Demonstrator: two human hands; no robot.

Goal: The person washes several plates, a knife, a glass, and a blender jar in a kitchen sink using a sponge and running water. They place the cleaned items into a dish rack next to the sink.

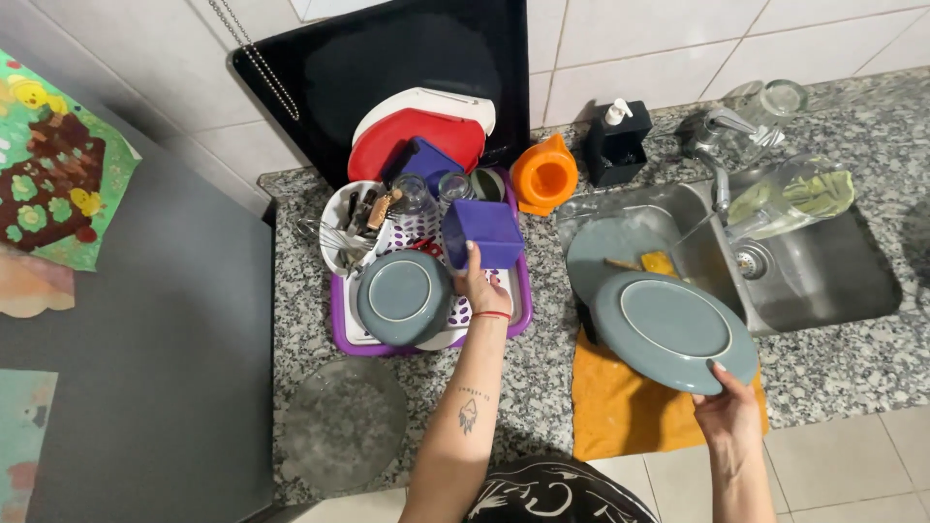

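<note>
A grey plate [675,330] is held at its near rim by the right hand [728,411], its fingers closed on the edge with the thumb on top; the plate hangs over the sink [823,281] edge and an orange cloth [625,412]. The left hand [483,291] is stretched into the purple rack [346,334], its fingers touching the lower edge of a purple tub [481,232], just beside a second grey plate [403,297] already standing there.

The step is judged to go best if the tub is steadied or shifted aside first, so that a slot is opened, and if the held plate is kept level while carried across the table [542,358], since a one-edge grip is easily lost when wet.

Whether the left fingers actually grip the tub cannot be told. The fingers under the held plate are hidden, as is the rack floor beneath the dishes.
</note>
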